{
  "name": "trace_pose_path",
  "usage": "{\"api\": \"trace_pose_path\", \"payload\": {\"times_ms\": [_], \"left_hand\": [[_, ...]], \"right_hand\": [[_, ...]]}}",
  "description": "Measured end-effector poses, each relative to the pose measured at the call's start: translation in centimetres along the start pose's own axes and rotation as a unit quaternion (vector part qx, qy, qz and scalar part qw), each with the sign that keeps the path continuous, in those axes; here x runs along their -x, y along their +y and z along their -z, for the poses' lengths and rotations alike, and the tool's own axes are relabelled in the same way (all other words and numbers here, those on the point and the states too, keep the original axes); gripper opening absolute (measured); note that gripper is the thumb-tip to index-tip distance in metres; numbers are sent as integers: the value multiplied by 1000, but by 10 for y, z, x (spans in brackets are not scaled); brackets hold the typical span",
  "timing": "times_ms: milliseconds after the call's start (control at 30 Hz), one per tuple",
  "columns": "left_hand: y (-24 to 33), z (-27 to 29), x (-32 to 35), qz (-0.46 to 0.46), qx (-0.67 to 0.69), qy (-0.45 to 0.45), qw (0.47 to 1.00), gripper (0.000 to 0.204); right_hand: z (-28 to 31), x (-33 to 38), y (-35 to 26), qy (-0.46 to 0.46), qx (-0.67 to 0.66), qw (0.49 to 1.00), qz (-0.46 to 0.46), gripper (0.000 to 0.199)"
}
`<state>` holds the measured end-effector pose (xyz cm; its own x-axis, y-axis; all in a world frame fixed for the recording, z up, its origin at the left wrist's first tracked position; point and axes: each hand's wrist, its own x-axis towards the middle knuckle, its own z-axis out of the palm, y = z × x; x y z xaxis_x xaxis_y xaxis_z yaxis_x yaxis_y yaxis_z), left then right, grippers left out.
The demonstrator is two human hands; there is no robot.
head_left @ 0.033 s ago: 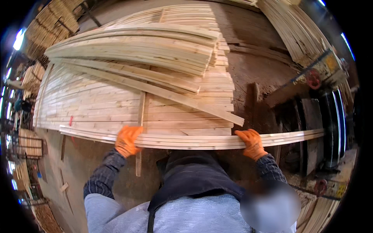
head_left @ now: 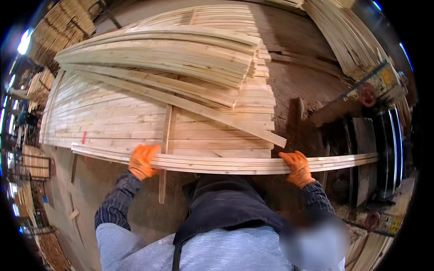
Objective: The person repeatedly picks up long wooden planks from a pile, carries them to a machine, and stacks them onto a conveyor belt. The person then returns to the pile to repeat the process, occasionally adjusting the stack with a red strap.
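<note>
Several long, pale wooden strips (head_left: 221, 165) lie side by side in a narrow bundle across the front of me. My left hand (head_left: 143, 162), in an orange glove, is closed around the bundle left of the middle. Toward the right end, my right hand (head_left: 297, 169), gloved the same, grips it with the fingers over the far edge. The bundle's right end reaches dark rollers (head_left: 383, 153) of a machine. Its left part rests along the near edge of a broad stack of planks (head_left: 221, 137). A crosswise batten (head_left: 162, 189) sticks out under the bundle.
On the stack lie a thick pile of boards (head_left: 181, 54) and a loose plank (head_left: 217, 116) slanting toward the right. A machine frame with a red handwheel (head_left: 367, 95) stands at the right. More lumber (head_left: 339, 36) is stacked at the far right, and racks (head_left: 36, 162) line the left.
My left hand has slid slightly left along the strips. My right hand sits a little farther right in the picture, as the view has shifted slightly. Both still grip the bundle.
</note>
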<state>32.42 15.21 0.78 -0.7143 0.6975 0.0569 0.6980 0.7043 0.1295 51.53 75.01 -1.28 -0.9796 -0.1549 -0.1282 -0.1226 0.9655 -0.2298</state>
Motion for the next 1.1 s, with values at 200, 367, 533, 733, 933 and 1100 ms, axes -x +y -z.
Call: {"api": "trace_pose_path", "payload": {"times_ms": [200, 367, 533, 733, 933, 1100], "left_hand": [[0, -19, 2, 19, -10, -19, 1000, 79], [49, -39, -28, -22, 22, -48, 998, 79], [49, -2, -21, -2, 120, -23, 993, 95], [-69, 28, 64, 137, -64, -88, 985, 93], [-56, -5, 55, 89, -43, -76, 992, 78], [-9, 12, -2, 25, 58, -104, 993, 77]], "right_hand": [[45, -21, 14, -37, -258, 963, -72, 57], [36, -123, -35, 70, -249, 964, 54, 48], [37, -226, -111, 50, -205, 960, 183, 53], [17, -334, -155, 77, -99, 969, 211, 64], [12, -415, -204, -61, -64, 986, 138, 88], [5, -442, -174, -119, -187, 964, 146, 92]]}}
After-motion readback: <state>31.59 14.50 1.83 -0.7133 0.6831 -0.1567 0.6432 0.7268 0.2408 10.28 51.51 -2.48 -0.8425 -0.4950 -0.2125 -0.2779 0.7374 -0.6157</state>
